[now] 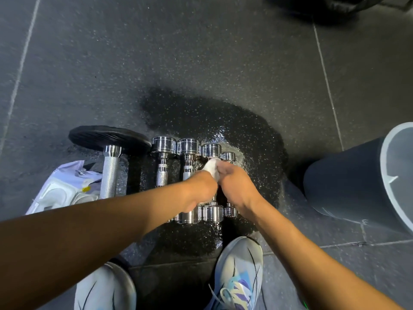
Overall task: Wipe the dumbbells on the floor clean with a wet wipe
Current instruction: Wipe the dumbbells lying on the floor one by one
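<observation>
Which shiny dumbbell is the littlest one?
The smallest dumbbell, at the right end of the row, by the right hand. Its chrome heads are smaller than the other three's.

The floor (201,52) is dark grey speckled rubber laid in large tiles, with pale seams running up the left side and down the right; a wet patch (257,139) darkens the middle and glistens where the light catches it; a grey bin (348,182) lies tipped on its side at the right edge, its pale inner rim showing; something black and blurred sits at the top right corner (330,7)
</observation>
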Available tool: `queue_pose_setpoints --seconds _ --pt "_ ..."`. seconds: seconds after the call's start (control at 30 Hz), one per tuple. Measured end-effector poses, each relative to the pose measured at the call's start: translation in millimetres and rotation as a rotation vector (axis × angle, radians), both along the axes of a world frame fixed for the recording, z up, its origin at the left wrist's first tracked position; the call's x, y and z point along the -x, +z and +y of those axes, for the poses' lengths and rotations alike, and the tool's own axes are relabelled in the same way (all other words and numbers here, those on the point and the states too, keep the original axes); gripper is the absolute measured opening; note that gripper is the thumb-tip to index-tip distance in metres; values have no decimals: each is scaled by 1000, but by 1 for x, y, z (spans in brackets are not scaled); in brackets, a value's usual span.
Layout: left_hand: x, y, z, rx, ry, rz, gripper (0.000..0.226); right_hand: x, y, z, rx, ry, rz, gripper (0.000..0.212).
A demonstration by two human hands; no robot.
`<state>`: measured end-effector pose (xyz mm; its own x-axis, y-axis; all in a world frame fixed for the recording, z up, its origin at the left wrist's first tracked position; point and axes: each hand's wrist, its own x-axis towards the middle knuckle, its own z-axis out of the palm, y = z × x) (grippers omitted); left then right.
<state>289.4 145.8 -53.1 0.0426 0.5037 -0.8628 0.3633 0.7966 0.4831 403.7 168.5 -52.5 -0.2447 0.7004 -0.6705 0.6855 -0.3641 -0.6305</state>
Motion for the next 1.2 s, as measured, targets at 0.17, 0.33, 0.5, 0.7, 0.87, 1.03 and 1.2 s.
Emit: queue_pose_setpoints --seconds 0.17,0.33,0.5,0.7,0.87,1.03,1.2 --pt "7 6 5 46 58 -58 26 -4 6 -1 41 170 -94 23" --pt "17 -4 22 -23 202 -9 36 -19 -1 -9 235 201 -126 38" --pt "25 -7 10 71 78 -93 46 -18 -7 -12 185 32 10 32" --pt "49 26 20 81 138 -233 27 2 -9 -7 -54 37 -44 29" --pt "60 41 34 -138 53 -22 20 23 -7 -9 -207 185 -245 43" --pt "65 50 43 -500 -191 315 23 21 -23 -13 -73 63 -289 27" --pt "72 50 33 -621 -673 664 28 19 -25 -16 72 26 -314 29"
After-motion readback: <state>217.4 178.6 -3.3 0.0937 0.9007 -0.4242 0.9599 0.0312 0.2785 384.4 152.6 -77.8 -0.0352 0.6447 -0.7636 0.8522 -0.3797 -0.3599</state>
